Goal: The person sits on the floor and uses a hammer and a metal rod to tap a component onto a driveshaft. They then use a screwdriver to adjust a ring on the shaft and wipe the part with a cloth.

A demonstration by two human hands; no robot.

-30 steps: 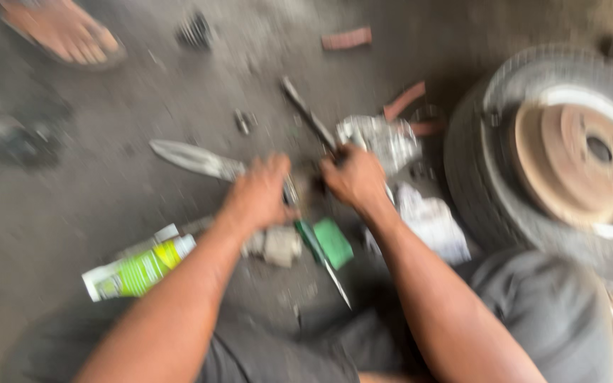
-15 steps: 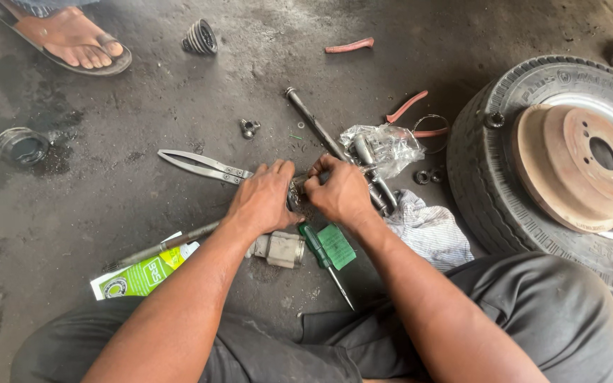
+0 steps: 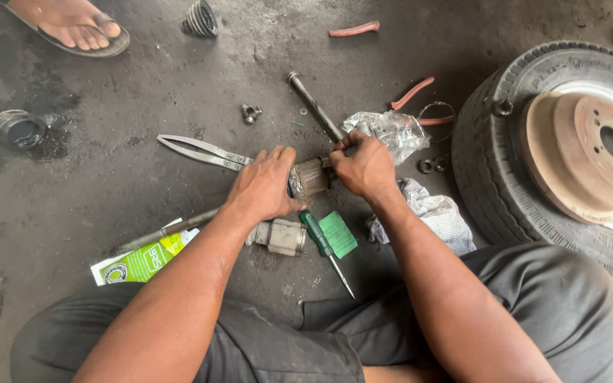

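Left hand (image 3: 264,186) and right hand (image 3: 365,164) both clamped on joint housing (image 3: 311,176) at shaft (image 3: 315,108) end, on floor (image 3: 143,85). Housing seated on shaft. Second housing (image 3: 282,236), screwdriver (image 3: 324,245), pliers (image 3: 203,151), clips (image 3: 431,165) lie loose nearby, unused.

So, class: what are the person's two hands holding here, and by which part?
Left hand and right hand grip a metal shaft joint: left on the cup end, right where the shaft enters.
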